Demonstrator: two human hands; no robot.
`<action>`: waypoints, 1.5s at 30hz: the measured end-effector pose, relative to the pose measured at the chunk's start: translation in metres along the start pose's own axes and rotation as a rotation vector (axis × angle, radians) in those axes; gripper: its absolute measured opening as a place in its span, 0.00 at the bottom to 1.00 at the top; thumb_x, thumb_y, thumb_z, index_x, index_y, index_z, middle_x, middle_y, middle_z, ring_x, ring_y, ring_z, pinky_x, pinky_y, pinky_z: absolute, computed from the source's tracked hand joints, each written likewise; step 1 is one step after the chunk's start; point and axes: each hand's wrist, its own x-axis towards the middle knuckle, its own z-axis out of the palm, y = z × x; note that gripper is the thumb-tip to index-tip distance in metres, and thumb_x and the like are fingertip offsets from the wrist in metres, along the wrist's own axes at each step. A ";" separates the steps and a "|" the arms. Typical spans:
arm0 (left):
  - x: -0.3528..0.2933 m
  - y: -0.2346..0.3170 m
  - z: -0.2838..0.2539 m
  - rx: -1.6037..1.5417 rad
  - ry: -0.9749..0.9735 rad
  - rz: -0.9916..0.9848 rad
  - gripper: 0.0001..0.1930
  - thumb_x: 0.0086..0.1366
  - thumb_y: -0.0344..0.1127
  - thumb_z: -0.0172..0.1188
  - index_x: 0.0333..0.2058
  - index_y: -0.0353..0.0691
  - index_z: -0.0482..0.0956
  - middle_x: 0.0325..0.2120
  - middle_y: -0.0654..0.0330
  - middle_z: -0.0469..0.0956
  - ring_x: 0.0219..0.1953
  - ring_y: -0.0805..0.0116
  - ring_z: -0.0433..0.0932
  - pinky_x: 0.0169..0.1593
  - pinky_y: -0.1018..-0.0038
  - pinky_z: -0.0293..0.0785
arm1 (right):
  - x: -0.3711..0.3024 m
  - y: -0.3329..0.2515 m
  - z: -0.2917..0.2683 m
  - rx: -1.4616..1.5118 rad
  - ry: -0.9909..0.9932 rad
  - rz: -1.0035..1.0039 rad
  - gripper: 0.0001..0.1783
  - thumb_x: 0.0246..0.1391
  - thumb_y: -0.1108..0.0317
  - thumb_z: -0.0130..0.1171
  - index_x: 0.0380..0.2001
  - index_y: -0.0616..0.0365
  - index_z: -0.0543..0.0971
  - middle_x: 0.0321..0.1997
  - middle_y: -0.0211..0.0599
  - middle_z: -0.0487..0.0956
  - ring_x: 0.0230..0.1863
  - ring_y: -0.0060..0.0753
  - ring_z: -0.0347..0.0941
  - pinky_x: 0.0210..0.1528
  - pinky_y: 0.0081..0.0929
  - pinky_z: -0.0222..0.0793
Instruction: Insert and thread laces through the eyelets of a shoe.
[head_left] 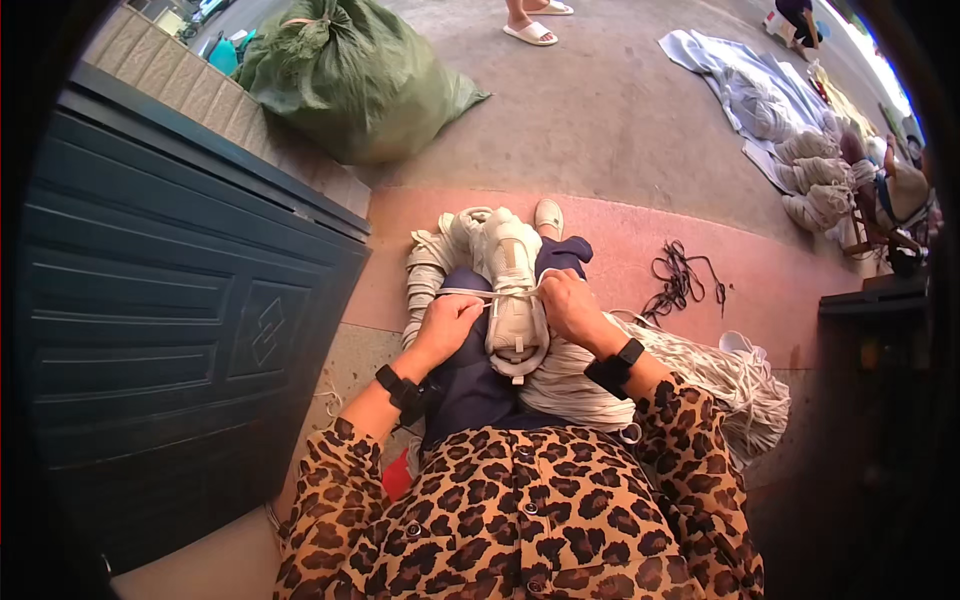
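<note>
A beige sneaker rests on my lap, its toe pointing away from me and its heel towards me. An off-white shoelace crosses over its opening, knotted or crossed in the middle, and stretches out to both sides. My left hand pinches one end of it left of the shoe. On the other side, my right hand is closed on the opposite end. A thick bundle of cream laces lies beside my right thigh. More off-white laces hang in bunches past my left leg.
A dark panelled door stands close on my left. Beyond it sits a bulging green sack. Tangled black laces lie on the pinkish floor at right. Further off are bundled pale laces on cloth and another person's feet in white slides.
</note>
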 end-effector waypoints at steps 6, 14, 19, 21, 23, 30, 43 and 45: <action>0.009 -0.006 0.018 0.227 0.226 0.200 0.08 0.56 0.32 0.54 0.28 0.34 0.78 0.25 0.52 0.77 0.29 0.54 0.74 0.36 0.67 0.69 | -0.002 -0.018 -0.011 -0.153 0.031 -0.065 0.06 0.43 0.72 0.49 0.27 0.60 0.74 0.36 0.39 0.74 0.40 0.42 0.67 0.40 0.39 0.62; 0.014 0.002 0.020 0.457 0.188 0.282 0.07 0.56 0.34 0.53 0.25 0.38 0.76 0.23 0.57 0.75 0.31 0.55 0.70 0.37 0.63 0.66 | -0.003 -0.023 -0.008 -0.189 0.139 0.095 0.05 0.46 0.67 0.53 0.24 0.55 0.75 0.30 0.35 0.74 0.37 0.39 0.68 0.37 0.40 0.61; 0.016 0.008 0.019 0.644 0.201 0.413 0.07 0.55 0.34 0.51 0.22 0.44 0.77 0.22 0.60 0.75 0.32 0.60 0.69 0.35 0.64 0.63 | -0.001 -0.024 -0.008 -0.202 0.132 0.109 0.08 0.48 0.64 0.54 0.22 0.55 0.76 0.28 0.35 0.74 0.36 0.39 0.68 0.37 0.40 0.61; 0.019 0.011 0.022 0.648 0.235 0.403 0.06 0.54 0.34 0.52 0.22 0.43 0.77 0.22 0.60 0.75 0.32 0.60 0.69 0.35 0.64 0.63 | -0.001 -0.023 -0.006 -0.204 0.119 0.109 0.09 0.48 0.63 0.54 0.22 0.55 0.76 0.28 0.36 0.74 0.37 0.39 0.68 0.37 0.41 0.61; 0.018 0.014 0.023 0.651 0.269 0.392 0.06 0.53 0.35 0.53 0.22 0.43 0.77 0.22 0.60 0.75 0.32 0.60 0.69 0.36 0.64 0.63 | -0.003 -0.022 -0.005 -0.260 0.091 0.089 0.11 0.49 0.60 0.53 0.21 0.55 0.76 0.27 0.36 0.74 0.36 0.40 0.68 0.37 0.41 0.61; -0.006 0.030 0.033 0.751 0.359 0.271 0.08 0.51 0.39 0.59 0.23 0.40 0.77 0.23 0.63 0.74 0.37 0.60 0.68 0.38 0.63 0.61 | -0.015 -0.044 -0.003 -0.326 0.106 0.035 0.12 0.48 0.60 0.52 0.27 0.59 0.74 0.30 0.40 0.72 0.38 0.40 0.66 0.36 0.39 0.59; 0.077 0.072 0.037 0.374 -0.062 0.116 0.15 0.51 0.34 0.57 0.39 0.36 0.74 0.29 0.51 0.78 0.33 0.52 0.76 0.36 0.63 0.71 | -0.020 -0.024 0.013 0.155 0.322 0.065 0.10 0.41 0.75 0.55 0.32 0.59 0.75 0.29 0.42 0.74 0.33 0.45 0.68 0.37 0.36 0.65; 0.100 0.052 0.051 0.382 -0.204 0.191 0.28 0.44 0.31 0.61 0.47 0.31 0.69 0.27 0.45 0.78 0.32 0.53 0.78 0.36 0.66 0.72 | -0.020 -0.026 0.014 0.183 0.304 0.038 0.11 0.40 0.76 0.54 0.32 0.60 0.74 0.30 0.41 0.75 0.33 0.45 0.69 0.37 0.36 0.66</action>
